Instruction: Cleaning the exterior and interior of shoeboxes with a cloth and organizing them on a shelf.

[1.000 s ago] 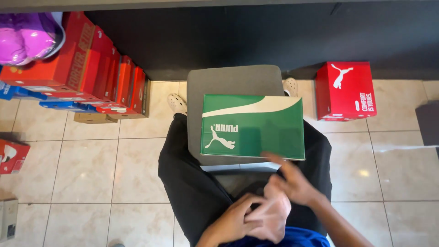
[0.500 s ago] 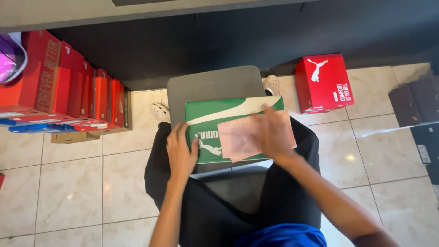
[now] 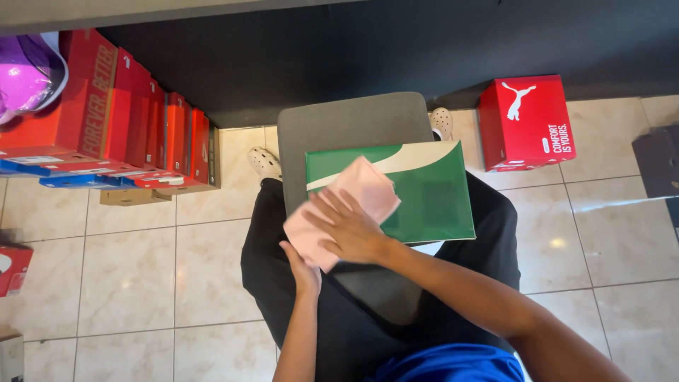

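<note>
A green shoe box (image 3: 424, 191) with a white curved stripe lies flat on a grey box (image 3: 346, 124) across my lap. My right hand (image 3: 346, 230) presses a pink cloth (image 3: 357, 194) flat against the box's left part, fingers spread over the cloth. My left hand (image 3: 300, 265) sits under the cloth's lower edge at the box's near-left corner, mostly hidden by the cloth and my right hand. I am seated in black trousers, with pale clogs (image 3: 263, 164) on the tiled floor.
A stack of red shoe boxes (image 3: 120, 127) stands at the left, with blue lids beneath. A purple object (image 3: 25, 74) rests on top of them. One red box (image 3: 527, 124) stands at the right. A dark wall base runs along the top.
My right hand has slid the pink cloth from the middle of the green lid to its left end. My left hand has moved off the lid's left side to beneath the cloth.
</note>
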